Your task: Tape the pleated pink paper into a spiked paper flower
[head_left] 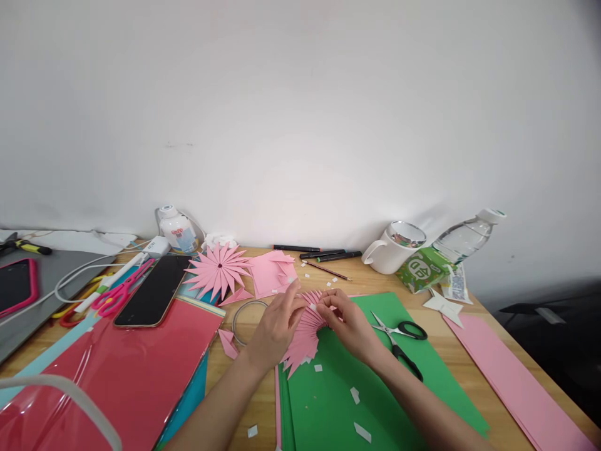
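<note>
A curved, pleated pink folded-paper piece [304, 335] with pointed outer tips lies between my hands, over the left part of a green paper stack [375, 376]. My left hand [275, 329] is closed on its upper left side, with one finger raised. The fingers of my right hand [350, 326] pinch its upper right end, where a small white piece shows at the fingertips. Part of the pleats is hidden behind the fingers. A finished-looking pink paper pinwheel [220, 266] stands behind, to the left of a pink paper sheet [265, 275].
Black-handled scissors [399, 338] lie right of my right hand. A metal ring [237, 322] is left of my left hand. Behind are markers [328, 255], a white mug [392, 250], a green box [422, 269] and a bottle [462, 239]. A phone [154, 291] rests on red sheets [141, 369].
</note>
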`<move>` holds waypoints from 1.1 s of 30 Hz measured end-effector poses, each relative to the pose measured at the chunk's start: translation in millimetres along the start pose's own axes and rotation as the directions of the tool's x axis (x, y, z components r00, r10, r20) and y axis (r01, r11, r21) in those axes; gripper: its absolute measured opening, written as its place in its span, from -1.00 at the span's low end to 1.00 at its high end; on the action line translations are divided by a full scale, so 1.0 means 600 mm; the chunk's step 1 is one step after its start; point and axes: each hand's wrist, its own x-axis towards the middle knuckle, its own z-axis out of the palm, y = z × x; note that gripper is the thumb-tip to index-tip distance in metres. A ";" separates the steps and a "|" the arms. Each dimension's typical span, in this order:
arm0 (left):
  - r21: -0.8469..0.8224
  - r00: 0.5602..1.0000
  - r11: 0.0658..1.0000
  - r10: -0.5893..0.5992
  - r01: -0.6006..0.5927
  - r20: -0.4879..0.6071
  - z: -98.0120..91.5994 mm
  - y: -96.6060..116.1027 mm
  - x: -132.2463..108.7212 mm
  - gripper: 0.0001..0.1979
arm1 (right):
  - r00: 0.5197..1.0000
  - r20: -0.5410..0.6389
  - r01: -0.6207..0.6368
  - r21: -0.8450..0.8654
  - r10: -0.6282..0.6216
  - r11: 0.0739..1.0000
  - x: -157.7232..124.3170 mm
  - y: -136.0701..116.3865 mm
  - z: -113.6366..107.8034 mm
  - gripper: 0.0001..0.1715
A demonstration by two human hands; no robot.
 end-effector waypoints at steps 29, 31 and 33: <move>0.061 0.970 0.980 -0.195 0.188 0.147 0.010 -0.013 -0.005 -0.42 | 0.982 0.189 0.129 -0.672 0.001 0.729 0.029 -0.016 0.007 -0.93; 0.060 0.967 0.980 -0.199 0.191 0.159 0.012 -0.013 -0.007 -0.42 | 0.971 0.224 0.097 -0.691 0.084 0.716 0.035 -0.025 0.008 -0.89; 0.074 0.969 0.980 -0.193 0.184 0.154 0.014 -0.013 -0.009 -0.43 | 0.961 0.248 0.088 -0.690 0.120 0.719 0.040 -0.031 0.008 -0.86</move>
